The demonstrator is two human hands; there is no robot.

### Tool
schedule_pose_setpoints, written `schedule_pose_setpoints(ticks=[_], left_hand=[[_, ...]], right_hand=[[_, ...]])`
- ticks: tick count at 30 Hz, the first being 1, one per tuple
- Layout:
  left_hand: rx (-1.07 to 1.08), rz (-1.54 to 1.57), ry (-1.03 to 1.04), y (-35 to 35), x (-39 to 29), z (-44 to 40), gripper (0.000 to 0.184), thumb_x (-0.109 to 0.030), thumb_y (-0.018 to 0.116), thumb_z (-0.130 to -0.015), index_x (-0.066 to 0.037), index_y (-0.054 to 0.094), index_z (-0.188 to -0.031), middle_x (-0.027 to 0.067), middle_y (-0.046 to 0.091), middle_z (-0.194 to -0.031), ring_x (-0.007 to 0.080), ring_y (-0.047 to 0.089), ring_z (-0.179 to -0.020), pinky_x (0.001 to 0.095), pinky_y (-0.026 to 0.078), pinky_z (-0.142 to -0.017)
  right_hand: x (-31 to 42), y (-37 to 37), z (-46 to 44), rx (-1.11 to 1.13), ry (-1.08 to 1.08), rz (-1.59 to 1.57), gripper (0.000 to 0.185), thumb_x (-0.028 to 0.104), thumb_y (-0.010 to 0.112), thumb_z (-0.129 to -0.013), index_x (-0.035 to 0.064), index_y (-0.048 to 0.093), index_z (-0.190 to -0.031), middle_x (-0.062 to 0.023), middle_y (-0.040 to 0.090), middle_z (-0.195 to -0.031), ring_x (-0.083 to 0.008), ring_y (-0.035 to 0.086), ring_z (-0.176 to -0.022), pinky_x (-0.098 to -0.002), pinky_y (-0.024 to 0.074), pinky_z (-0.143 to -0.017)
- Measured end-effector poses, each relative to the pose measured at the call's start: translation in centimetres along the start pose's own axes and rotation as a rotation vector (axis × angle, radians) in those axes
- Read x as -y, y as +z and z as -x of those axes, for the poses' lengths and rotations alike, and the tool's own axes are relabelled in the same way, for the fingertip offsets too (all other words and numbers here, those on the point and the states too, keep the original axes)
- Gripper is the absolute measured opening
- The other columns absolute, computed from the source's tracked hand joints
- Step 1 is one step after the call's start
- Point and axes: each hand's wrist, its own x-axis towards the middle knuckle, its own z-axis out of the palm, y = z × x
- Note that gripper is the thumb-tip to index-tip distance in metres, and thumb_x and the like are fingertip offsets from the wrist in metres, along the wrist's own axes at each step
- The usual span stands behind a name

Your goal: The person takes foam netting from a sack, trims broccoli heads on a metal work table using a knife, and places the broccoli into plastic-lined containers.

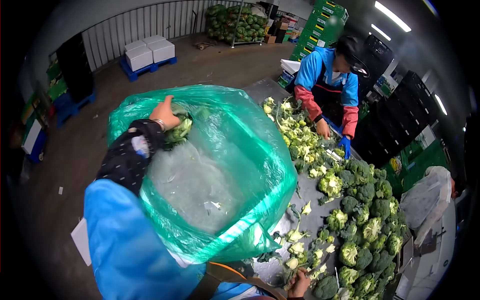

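Observation:
My left hand (166, 115) reaches into a large green plastic bag (250, 150), its fingers closed around a broccoli head (179, 131) near the bag's far left side. The bag's mouth gapes wide, and its pale cloudy bottom shows a few small scraps. Low in the view, my right hand (299, 284) is curled by the table's near edge beside cut stem pieces (296, 248). Whatever is in those fingers is too small or hidden to make out. A dark broccoli head (326, 287) lies just right of that hand.
Many broccoli heads (372, 230) pile on the right of the metal table (315, 197), with trimmed stems (300, 137) farther back. Across it a co-worker (325, 75) in blue works, one hand gloved. White boxes (150, 52) stand on a blue pallet (131, 71) behind.

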Motion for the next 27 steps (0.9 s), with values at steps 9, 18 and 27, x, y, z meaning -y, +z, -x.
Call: schedule_pose_setpoints(ticks=[9,18,27], left_hand=[[0.831,1.497,-0.286,-8.4,-10.5,22.0,0.050,-0.003,0.054,-0.077,0.000,0.045,-0.126,0.0137,0.059,-0.115,0.0252,0.061,-0.100,0.0401,0.050,-0.090],[0.721,1.593,-0.271,1.5,-19.1,39.8,0.065,0.009,0.058,-0.071,-0.006,0.031,-0.128,0.0078,0.055,-0.110,0.0161,0.055,-0.100,0.0296,0.046,-0.086],[0.748,1.402,-0.058,4.2,-20.0,44.4,0.072,0.008,0.065,-0.070,-0.007,0.025,-0.127,0.0097,0.047,-0.112,0.0169,0.054,-0.101,0.0295,0.047,-0.084]], right_hand=[[1.4,5.3,-2.6,0.425,-1.164,0.577,0.014,-0.002,0.057,-0.075,0.0006,0.062,-0.087,-0.0113,0.056,-0.064,-0.0219,0.055,-0.055,-0.0282,0.0414,-0.053],[8.6,4.5,2.6,0.668,-1.443,0.875,0.018,-0.003,0.059,-0.061,0.0063,0.060,-0.076,-0.0105,0.054,-0.062,-0.0298,0.055,-0.055,-0.0335,0.0425,-0.049],[6.3,1.3,2.1,0.336,-1.388,1.094,0.018,0.000,0.058,-0.060,0.0066,0.053,-0.075,-0.0114,0.050,-0.065,-0.0329,0.053,-0.058,-0.0395,0.0432,-0.050]])
